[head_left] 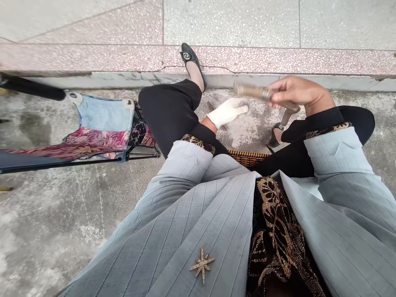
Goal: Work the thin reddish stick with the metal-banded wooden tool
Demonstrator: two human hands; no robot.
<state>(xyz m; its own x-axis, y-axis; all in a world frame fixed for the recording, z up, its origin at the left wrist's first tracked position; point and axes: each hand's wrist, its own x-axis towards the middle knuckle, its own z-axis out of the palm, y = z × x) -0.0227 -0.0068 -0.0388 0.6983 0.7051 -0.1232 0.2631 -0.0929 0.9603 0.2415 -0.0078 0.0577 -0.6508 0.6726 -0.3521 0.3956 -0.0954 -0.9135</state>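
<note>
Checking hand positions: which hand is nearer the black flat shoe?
Left. The gloved left hand lies below and right of the flat shoe; the right hand is farther right.

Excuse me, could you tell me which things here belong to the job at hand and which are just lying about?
Part of the job:
gloved left hand, on the concrete ground
right hand, holding a blurred tube

Just lying about:
folding chair
woven mat
</note>
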